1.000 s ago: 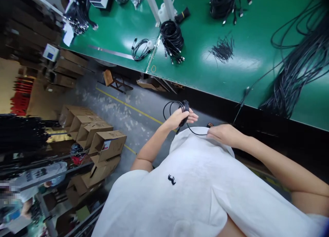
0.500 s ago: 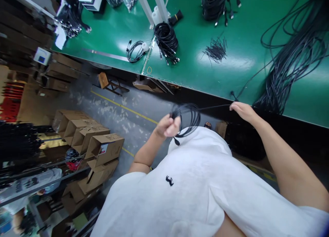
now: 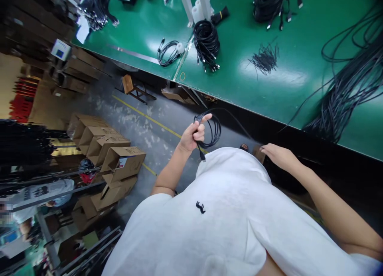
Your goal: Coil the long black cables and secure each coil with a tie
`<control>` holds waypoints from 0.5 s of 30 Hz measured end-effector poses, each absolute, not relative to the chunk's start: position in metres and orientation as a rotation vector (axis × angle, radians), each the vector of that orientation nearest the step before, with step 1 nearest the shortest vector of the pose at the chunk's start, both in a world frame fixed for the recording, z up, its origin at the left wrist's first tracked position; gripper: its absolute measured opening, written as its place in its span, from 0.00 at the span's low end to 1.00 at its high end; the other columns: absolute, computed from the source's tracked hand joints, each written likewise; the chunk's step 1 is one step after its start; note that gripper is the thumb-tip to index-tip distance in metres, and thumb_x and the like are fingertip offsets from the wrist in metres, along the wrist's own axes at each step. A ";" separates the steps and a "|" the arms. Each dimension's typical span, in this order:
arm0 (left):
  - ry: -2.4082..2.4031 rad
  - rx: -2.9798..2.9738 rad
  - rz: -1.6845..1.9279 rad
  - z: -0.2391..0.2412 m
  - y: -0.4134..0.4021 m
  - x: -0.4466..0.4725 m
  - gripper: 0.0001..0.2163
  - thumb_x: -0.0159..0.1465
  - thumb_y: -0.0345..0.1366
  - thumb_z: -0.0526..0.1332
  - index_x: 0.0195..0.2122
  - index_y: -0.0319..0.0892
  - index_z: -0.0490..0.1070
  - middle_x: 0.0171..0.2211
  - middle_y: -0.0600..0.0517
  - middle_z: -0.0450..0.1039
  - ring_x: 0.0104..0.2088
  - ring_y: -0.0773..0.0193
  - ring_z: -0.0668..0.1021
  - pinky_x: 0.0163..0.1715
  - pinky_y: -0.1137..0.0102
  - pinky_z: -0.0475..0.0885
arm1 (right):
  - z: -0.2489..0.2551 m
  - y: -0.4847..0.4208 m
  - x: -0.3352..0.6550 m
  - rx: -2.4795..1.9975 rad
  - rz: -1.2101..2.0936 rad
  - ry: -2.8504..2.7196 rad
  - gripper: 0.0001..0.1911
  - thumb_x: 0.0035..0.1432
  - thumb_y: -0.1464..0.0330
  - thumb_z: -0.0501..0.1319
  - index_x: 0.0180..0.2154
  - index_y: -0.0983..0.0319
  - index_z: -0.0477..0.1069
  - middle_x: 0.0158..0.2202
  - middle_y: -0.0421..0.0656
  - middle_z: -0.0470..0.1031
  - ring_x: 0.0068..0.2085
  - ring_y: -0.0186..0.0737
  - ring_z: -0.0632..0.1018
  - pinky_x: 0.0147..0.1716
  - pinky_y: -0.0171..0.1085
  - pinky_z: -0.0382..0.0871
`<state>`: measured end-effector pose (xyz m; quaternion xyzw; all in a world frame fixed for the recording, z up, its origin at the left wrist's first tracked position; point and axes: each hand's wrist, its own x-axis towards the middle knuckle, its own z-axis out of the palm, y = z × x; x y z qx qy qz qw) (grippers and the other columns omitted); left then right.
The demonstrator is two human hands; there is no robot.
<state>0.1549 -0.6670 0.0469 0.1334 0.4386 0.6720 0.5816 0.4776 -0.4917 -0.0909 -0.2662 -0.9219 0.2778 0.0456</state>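
Observation:
My left hand [image 3: 194, 135] is closed around a looped black cable [image 3: 216, 133], held in the air in front of my body. One plug of it hangs below my fingers, and my index finger points out across the loops. From the coil a single strand arcs up and over to my right hand [image 3: 277, 154], whose fingertips are pinched together on it beside the bench edge. On the green bench [image 3: 233, 84] a large bunch of long black cables [image 3: 344, 92] lies at the right.
Nearer the middle of the bench lie a pile of short black ties [image 3: 265, 59], a bundle of coiled cables [image 3: 206, 44] and a single coiled cable [image 3: 167, 54]. Open cardboard boxes [image 3: 122, 164] stand on the floor at left, and a wooden stool [image 3: 128, 84] near the bench.
My right hand has come down and slightly left, away from the bench edge. The strand between my hands went from taut to a slack arc, and the coil is steadier.

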 end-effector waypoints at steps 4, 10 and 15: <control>1.137 0.482 1.272 0.021 -0.649 0.176 0.19 0.56 0.45 0.71 0.40 0.36 0.74 0.34 0.47 0.79 0.30 0.68 0.81 0.27 0.77 0.72 | -0.023 -0.525 0.446 -0.079 0.450 -3.023 0.21 0.71 0.62 0.46 0.37 0.61 0.75 0.33 0.46 0.73 0.32 0.37 0.73 0.29 0.36 0.58; 0.972 0.654 0.903 0.000 -0.651 0.207 0.22 0.54 0.49 0.72 0.38 0.34 0.74 0.33 0.42 0.80 0.35 0.60 0.82 0.40 0.65 0.75 | 0.023 -0.516 0.399 -0.035 0.275 -2.964 0.18 0.70 0.63 0.49 0.34 0.62 0.74 0.31 0.46 0.73 0.30 0.38 0.72 0.30 0.38 0.58; 0.776 0.698 0.755 0.017 -0.660 0.211 0.19 0.57 0.49 0.69 0.36 0.36 0.76 0.19 0.53 0.67 0.21 0.68 0.69 0.28 0.68 0.70 | 0.026 -0.517 0.385 -0.093 0.416 -2.777 0.16 0.65 0.65 0.53 0.49 0.64 0.72 0.54 0.57 0.72 0.49 0.51 0.74 0.48 0.49 0.66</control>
